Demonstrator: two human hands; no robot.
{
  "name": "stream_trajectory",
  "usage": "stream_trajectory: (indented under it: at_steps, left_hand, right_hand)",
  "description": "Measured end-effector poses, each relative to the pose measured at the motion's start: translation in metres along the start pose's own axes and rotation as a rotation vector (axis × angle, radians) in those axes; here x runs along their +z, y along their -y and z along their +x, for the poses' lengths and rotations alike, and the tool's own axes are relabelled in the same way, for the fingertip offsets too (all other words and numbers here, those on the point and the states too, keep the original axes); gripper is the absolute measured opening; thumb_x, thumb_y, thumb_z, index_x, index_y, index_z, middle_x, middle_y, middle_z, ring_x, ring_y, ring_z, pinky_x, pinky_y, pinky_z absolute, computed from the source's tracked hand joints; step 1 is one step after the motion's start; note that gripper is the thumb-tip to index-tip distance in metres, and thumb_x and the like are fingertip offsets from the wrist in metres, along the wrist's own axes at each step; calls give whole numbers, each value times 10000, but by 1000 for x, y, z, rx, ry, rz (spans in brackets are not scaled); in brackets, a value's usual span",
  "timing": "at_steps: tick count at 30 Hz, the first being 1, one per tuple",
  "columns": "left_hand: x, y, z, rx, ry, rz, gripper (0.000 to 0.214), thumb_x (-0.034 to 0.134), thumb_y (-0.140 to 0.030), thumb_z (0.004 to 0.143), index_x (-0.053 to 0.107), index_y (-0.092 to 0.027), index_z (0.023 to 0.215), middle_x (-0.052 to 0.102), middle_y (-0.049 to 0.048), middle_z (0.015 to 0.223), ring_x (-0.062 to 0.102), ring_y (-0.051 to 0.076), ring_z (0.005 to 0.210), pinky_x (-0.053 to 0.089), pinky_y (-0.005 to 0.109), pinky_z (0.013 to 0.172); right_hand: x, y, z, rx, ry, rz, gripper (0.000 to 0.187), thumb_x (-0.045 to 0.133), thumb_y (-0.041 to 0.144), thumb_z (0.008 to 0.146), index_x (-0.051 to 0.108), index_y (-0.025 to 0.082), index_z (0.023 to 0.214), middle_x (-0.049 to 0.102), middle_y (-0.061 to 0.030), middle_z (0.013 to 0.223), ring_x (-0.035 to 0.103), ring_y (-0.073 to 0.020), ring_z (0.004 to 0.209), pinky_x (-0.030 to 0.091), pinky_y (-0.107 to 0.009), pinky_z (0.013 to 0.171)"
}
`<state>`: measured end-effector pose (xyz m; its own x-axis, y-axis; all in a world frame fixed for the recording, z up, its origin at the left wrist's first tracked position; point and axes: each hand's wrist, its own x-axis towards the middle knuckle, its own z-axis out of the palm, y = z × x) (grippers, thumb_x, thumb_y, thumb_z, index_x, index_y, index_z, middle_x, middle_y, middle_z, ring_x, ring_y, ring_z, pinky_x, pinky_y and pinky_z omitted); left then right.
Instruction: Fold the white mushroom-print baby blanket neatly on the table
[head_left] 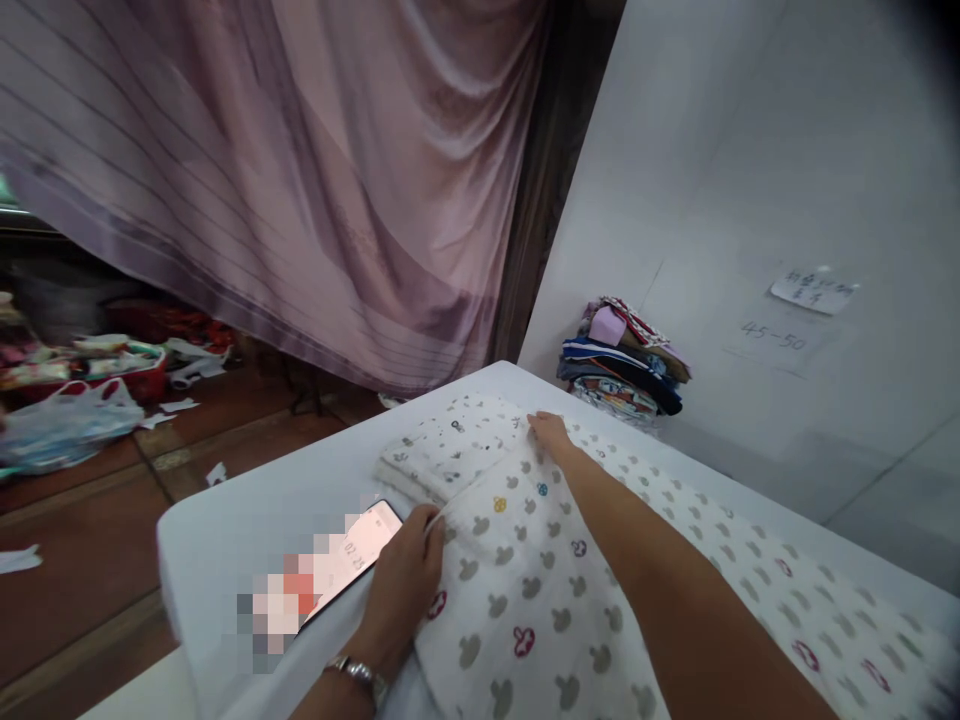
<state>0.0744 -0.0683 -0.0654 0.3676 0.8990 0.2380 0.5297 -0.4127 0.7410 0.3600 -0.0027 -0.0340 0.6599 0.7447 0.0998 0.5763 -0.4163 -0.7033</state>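
A white cloth with a print of grey, red, yellow and blue motifs [551,590] lies across the white-covered table [217,530]. My left hand [411,562], a metal band on its wrist, is closed on the cloth's left edge. Stretched farther away, my right hand [550,432] pinches the cloth's far edge; its fingertips are small in view. Beyond both hands lies a folded white cloth with small dark prints [457,445], partly under the held cloth. A phone with a lit screen [367,545], partly blurred out, rests left of my left hand.
A stack of folded fabrics [619,365] stands by the white wall [720,180], which bears a paper note [814,290]. A pinkish curtain [360,180] hangs behind the table. On the brown floor at left are a plastic bag [75,425], a red container [139,380] and paper scraps.
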Motion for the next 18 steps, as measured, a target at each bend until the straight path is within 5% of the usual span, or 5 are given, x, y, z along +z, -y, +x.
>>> stream_trajectory:
  at_steps: [4, 9, 13, 18]
  left_hand:
    - [1, 2, 1, 30, -9, 28, 203, 319, -357, 886, 478, -232, 900, 629, 13, 834, 602, 181, 758, 426, 288, 675]
    - [0, 4, 4, 56, -30, 99, 208, 309, -329, 887, 486, -222, 912, 634, 24, 849, 599, 194, 782, 415, 292, 682]
    - [-2, 1, 6, 52, 10, 142, 214, 326, -311, 877, 511, -208, 906, 639, 50, 860, 598, 203, 815, 409, 287, 706]
    - [-1, 4, 12, -23, 75, 107, 203, 409, -306, 841, 562, -204, 929, 652, 56, 927, 584, 205, 885, 401, 270, 741]
  right_hand:
    - [12, 7, -70, -149, 99, -66, 367, 546, 253, 813, 570, 148, 1164, 508, -98, 1290, 412, -213, 1222, 302, -315, 1021]
    - [16, -3, -207, -569, 260, -116, 476, 487, 317, 848, 450, 176, 1301, 293, -102, 1444, 235, -244, 1331, 234, -423, 1075]
    - [-21, -11, -311, -637, 479, -109, 564, 482, 327, 860, 329, 178, 1383, 258, -105, 1457, 221, -230, 1338, 218, -420, 1090]
    - [-78, -40, -389, -676, 652, -240, 568, 494, 313, 854, 328, 224, 1390, 319, -71, 1433, 243, -247, 1329, 222, -445, 1093]
